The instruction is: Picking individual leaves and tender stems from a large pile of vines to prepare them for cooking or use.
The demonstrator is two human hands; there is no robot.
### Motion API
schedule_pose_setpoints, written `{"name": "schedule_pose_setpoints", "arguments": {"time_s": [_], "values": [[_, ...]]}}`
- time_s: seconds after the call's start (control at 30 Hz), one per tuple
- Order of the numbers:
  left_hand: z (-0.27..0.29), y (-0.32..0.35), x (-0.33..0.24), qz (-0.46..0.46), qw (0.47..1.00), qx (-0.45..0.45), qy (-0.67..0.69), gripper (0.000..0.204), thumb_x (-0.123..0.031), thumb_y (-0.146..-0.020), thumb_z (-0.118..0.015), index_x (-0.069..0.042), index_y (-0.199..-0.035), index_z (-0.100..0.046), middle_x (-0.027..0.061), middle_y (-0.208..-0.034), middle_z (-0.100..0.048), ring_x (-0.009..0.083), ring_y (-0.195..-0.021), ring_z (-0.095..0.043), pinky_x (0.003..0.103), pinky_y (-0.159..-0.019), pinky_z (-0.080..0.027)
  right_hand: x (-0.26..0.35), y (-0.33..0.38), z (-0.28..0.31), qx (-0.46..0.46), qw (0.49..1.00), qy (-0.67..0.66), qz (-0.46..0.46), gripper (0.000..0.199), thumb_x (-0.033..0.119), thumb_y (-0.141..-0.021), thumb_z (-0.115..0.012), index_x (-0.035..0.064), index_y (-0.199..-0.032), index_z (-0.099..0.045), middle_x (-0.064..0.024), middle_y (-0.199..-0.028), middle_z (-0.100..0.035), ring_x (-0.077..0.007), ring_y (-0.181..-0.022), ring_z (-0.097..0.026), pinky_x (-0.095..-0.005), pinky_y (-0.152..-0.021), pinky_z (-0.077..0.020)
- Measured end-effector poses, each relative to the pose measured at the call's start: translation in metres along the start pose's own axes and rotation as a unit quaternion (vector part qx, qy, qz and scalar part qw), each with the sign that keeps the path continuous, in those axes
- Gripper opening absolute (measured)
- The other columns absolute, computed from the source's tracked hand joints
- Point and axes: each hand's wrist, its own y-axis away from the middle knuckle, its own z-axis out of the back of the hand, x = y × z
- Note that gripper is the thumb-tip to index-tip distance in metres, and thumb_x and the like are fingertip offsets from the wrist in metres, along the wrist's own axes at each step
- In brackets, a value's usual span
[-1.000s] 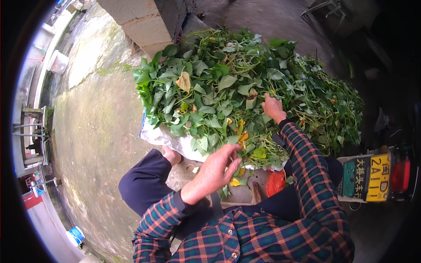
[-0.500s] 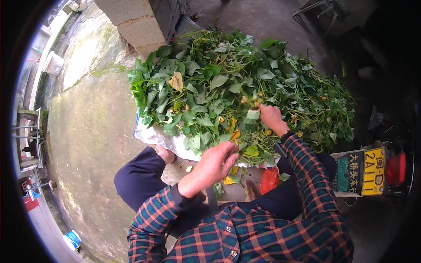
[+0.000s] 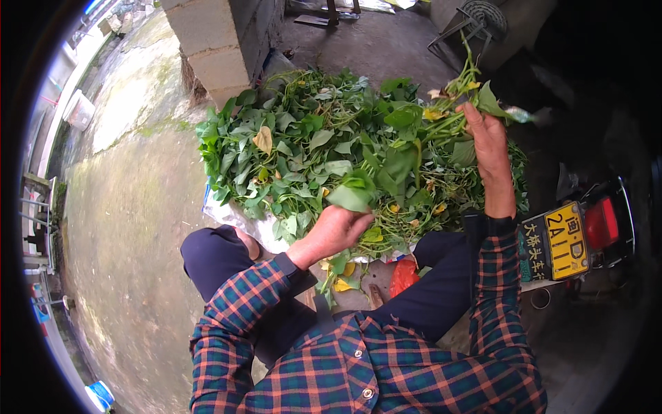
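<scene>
A broad heap of green leafy vines (image 3: 296, 145), with some yellowed leaves, lies on a white sheet (image 3: 238, 216) in front of me. My right hand (image 3: 491, 141) is raised over the heap's right side, closed around the stems of a vine bunch (image 3: 448, 124). From that bunch, leaves blurred by motion trail left toward my other hand. My left hand (image 3: 333, 233) is low at the heap's near edge, its fingers curled at a blurred green leaf (image 3: 353, 194); the fingertips are partly hidden.
A red plastic bag (image 3: 403, 278) and fallen yellow leaves lie between my legs. To the right stands a vehicle's rear with a yellow plate (image 3: 567, 239). A block pillar (image 3: 221, 52) rises behind the heap, and a metal stool (image 3: 483, 21) is at the back right.
My right hand has moved up and to the right, lifting a bunch of vines out of the heap. My left hand has shifted slightly left and curled in at leaves. The view has shifted a little.
</scene>
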Motion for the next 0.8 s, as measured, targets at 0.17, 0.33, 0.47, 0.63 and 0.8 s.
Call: {"name": "schedule_pose_setpoints", "arguments": {"time_s": [0.17,0.33,0.47,0.63,0.8], "values": [[0.017,0.011,-0.026,-0.137,0.945,0.104,0.278,0.019,-0.017,-0.092,-0.059,0.001,-0.088,-0.062,0.0056,-0.073,-0.060,0.0113,-0.060,-0.055,0.026,-0.054,-0.045,-0.018,0.028,-0.027,0.016,0.990,-0.072,-0.117,0.032,0.039,-0.090,-0.061,0.0075,-0.094,-0.065,0.0070,-0.078,-0.052,-0.0029,-0.068,-0.044,-0.0199,-0.061,-0.0373],[0.027,-0.025,-0.008,-0.031,0.983,-0.132,0.126,0.057,-0.031,-0.080,-0.073,0.001,-0.121,-0.051,0.0139,-0.101,-0.061,0.0143,-0.066,-0.058,0.029,-0.062,-0.049,-0.030,0.040,-0.062,0.183,0.971,-0.050,-0.143,0.034,0.035,-0.089,-0.063,0.0055,-0.105,-0.061,0.0015,-0.092,-0.058,-0.0073,-0.080,-0.051,-0.0245,-0.071,-0.0433],[-0.008,-0.038,0.042,0.025,0.948,0.037,0.314,0.064,-0.038,-0.078,-0.074,0.004,-0.122,-0.052,0.0136,-0.105,-0.064,0.0186,-0.090,-0.061,0.032,-0.080,-0.049,-0.017,0.039,-0.108,0.279,0.940,-0.060,-0.187,0.036,0.036,-0.090,-0.062,0.0036,-0.107,-0.061,0.0024,-0.092,-0.059,-0.0058,-0.083,-0.052,-0.0219,-0.072,-0.0435],[0.011,-0.036,0.047,0.234,0.846,-0.032,0.478,0.029,-0.029,-0.093,-0.058,-0.003,-0.105,-0.062,0.0069,-0.090,-0.067,0.0143,-0.076,-0.063,0.029,-0.069,-0.052,-0.026,0.033,-0.082,0.218,0.962,0.016,-0.165,0.044,0.041,-0.091,-0.059,-0.0005,-0.105,-0.064,0.0055,-0.074,-0.052,-0.0046,-0.068,-0.047,-0.0240,-0.059,-0.0408],[0.036,-0.015,0.019,0.337,0.690,-0.138,0.626,0.041,-0.044,-0.096,-0.046,-0.010,-0.115,-0.058,-0.0002,-0.084,-0.061,0.0124,-0.072,-0.060,0.027,-0.067,-0.053,-0.064,0.086,-0.014,0.186,0.948,-0.097,-0.238,0.034,0.033,-0.096,-0.050,0.0024,-0.102,-0.063,0.0071,-0.069,-0.046,-0.0028,-0.064,-0.048,-0.0201,-0.054,-0.0409]]}}
